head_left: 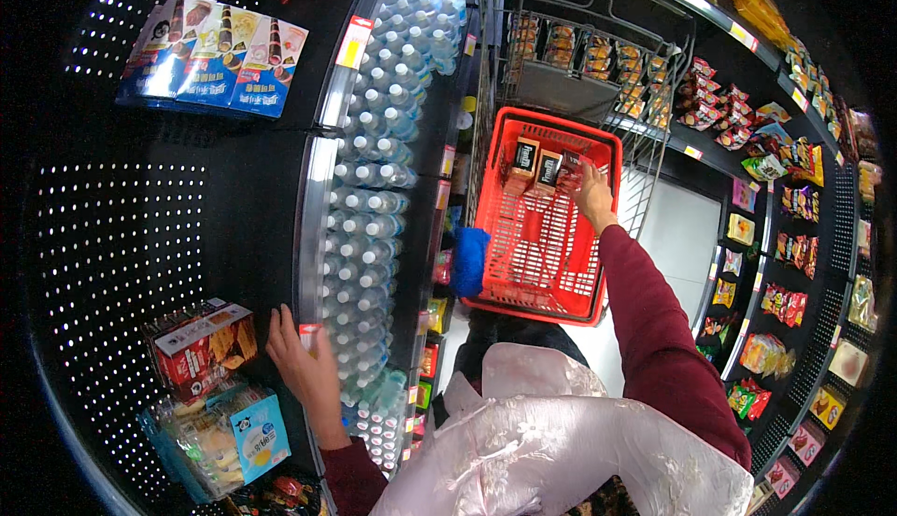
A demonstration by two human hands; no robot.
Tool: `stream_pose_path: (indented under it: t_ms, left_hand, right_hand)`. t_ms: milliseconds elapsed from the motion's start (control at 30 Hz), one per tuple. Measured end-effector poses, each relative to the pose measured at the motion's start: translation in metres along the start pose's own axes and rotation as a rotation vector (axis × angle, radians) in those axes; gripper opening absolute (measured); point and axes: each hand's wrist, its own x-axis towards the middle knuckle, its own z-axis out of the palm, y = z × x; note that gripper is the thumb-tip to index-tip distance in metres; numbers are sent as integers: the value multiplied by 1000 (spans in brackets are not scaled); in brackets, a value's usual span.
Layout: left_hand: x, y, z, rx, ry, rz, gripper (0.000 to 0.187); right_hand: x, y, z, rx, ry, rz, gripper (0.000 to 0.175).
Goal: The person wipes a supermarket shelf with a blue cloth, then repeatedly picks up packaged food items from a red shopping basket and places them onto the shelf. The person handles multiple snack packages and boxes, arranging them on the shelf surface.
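Observation:
In a red plastic shopping basket (606, 264), my right hand (594, 195) touches a small dark red box (571, 169) at the far right corner; whether the fingers grip it is hard to tell. Two boxes stand to the left of it, a black and tan box (548, 171) and a similar one (523, 159). My left hand (303, 358) rests at the shelf's front edge over a price tag, its fingers apart and holding nothing. Red snack boxes (203, 348) lie just left of that hand, with a blue and clear snack package (231, 439) below them.
Rows of bottled water (371, 229) fill the shelf between my hands. The basket sits at a wire shopping cart (589, 89). Blue and white snack boxes (217, 61) stand at the upper left. Snack shelves (764, 236) line the right side. A blue object (471, 262) is at the basket's left rim.

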Motion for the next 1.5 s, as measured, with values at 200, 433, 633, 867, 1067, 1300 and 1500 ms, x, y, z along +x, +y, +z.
stream_pose_path:
  t_ms: [200, 433, 633, 867, 1067, 1300, 1500]
  left_hand:
    - [0, 3, -4, 14, -25, -12, 66]
    - [-2, 4, -5, 6, -7, 36, 71]
    - [-3, 1, -4, 0, 3, 68, 76]
    - [-3, 0, -2, 12, 14, 89, 80]
    - [-5, 0, -2, -30, 20, 90, 79]
    - [-6, -7, 2, -33, 22, 78, 75]
    - [-18, -2, -15, -354, 147, 183, 67]
  right_hand:
    - [42, 2, 11, -112, -52, -27, 85]
    - [47, -3, 19, -201, -47, 36, 58]
    - [21, -1, 18, -218, -74, 28, 59]
    - [-31, -1, -10, 6, -84, 214, 76]
    - [-95, -10, -41, 131, -60, 210, 63]
    - [-141, -63, -119, 542, -28, -78, 48]
    - [-153, -140, -214, 793, -202, -380, 47]
